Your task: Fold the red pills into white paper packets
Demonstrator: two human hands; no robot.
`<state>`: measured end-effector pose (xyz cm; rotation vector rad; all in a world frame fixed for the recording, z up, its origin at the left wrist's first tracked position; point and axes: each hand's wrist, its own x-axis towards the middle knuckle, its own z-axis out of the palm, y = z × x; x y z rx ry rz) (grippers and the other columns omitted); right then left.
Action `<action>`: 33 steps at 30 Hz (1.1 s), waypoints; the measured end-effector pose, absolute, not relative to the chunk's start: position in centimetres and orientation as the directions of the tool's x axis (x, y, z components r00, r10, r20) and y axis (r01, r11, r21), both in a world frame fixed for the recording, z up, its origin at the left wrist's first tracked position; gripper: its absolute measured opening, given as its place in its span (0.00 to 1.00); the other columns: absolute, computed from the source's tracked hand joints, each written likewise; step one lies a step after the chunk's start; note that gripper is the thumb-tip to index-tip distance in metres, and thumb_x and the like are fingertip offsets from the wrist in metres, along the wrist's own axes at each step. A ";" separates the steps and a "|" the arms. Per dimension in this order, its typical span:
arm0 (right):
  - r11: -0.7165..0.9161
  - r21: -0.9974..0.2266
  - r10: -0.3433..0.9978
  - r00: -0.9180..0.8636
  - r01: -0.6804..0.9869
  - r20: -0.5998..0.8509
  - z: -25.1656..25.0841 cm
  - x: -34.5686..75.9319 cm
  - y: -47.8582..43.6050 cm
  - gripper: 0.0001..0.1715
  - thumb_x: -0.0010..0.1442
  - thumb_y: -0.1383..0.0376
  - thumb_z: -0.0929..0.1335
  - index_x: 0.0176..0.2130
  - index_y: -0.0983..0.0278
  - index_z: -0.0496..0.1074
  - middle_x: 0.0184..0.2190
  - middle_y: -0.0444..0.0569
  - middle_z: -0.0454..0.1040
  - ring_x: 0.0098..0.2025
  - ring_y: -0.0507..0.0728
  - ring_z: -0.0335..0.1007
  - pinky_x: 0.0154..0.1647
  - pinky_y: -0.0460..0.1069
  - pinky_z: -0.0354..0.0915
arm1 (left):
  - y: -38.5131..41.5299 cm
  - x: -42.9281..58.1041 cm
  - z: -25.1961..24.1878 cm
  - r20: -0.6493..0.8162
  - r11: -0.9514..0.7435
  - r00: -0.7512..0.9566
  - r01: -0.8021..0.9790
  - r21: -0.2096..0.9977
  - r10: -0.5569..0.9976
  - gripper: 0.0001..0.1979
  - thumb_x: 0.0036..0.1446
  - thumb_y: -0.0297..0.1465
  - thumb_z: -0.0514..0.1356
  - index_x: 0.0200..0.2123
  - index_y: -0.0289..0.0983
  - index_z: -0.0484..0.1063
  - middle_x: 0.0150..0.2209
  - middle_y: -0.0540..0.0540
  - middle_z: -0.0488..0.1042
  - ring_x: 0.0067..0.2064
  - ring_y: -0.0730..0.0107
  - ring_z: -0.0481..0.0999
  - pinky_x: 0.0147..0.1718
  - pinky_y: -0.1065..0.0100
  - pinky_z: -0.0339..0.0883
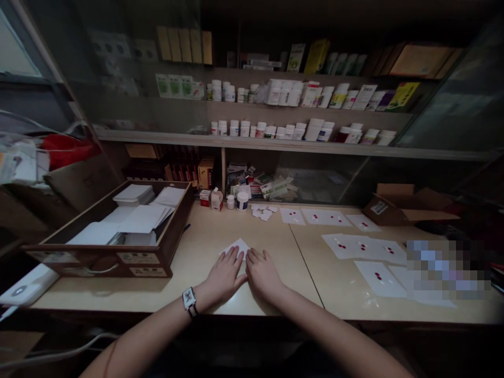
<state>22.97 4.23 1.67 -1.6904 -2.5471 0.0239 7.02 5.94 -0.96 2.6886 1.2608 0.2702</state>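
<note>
A small white sheet of paper (239, 244), its far corner pointing away from me, lies on the table under my hands. My left hand (225, 273) rests flat on its left part with fingers stretched out; a watch (189, 299) is on that wrist. Beside it, my right hand (263, 273) presses at the paper's right edge, its fingers slightly bent and partly apart, the thumb mostly hidden. The two hands are close together. Whether anything lies inside or under the paper is hidden.
Left stands a wooden drawer (173, 252) of white paper stacks. Behind are a white jar (242, 201), small boxes (216, 199) and paper pieces (264, 212). On the right, papers (334, 239) bear red and white pills, near an open cardboard box (394, 207). Bottle-filled shelves (283, 144) rise behind.
</note>
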 end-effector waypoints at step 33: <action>0.410 -0.136 0.912 -0.403 0.902 0.076 1.6 24.8 3.1 0.29 0.64 0.58 0.59 0.58 0.75 0.63 0.58 0.66 0.62 0.63 0.65 0.51 0.62 0.64 0.43 | 4.7 6.0 0.5 0.003 -0.580 0.592 0.788 0.206 0.806 0.32 0.63 0.45 0.43 0.64 0.32 0.50 0.64 0.31 0.51 0.65 0.49 0.49 0.58 0.45 0.46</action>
